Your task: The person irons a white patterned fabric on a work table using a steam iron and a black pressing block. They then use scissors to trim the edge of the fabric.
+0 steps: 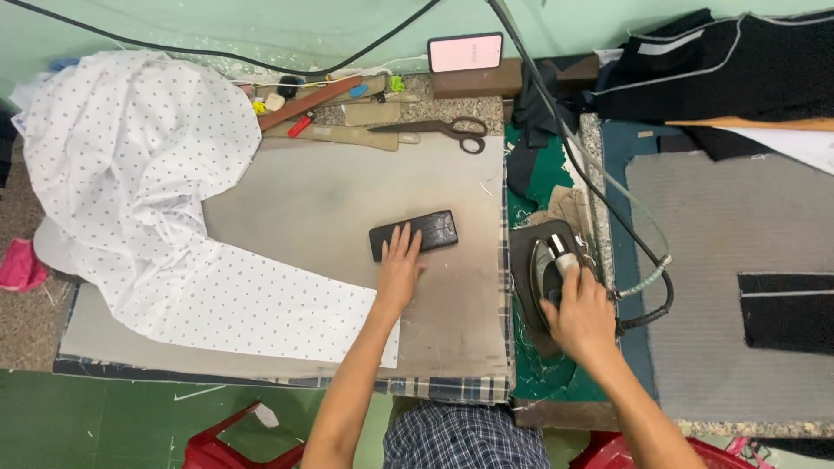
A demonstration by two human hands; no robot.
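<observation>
My left hand [400, 267] lies flat on the grey pressing pad [330, 200], fingertips touching a dark rectangular block [415, 234]. The white dotted fabric [139, 182] spreads from the far left down to just beside my left wrist. My right hand [580, 314] is closed around the handle of an iron [551, 260], which rests on a dark mat over green cloth to the right of the pad.
Scissors [452, 130], rulers and small tools lie along the pad's far edge. A phone [466, 52] leans on the wall. Black cables [599, 182] run to the iron. Dark garments [721, 69] and a grey mat [712, 260] sit right. Red stools below.
</observation>
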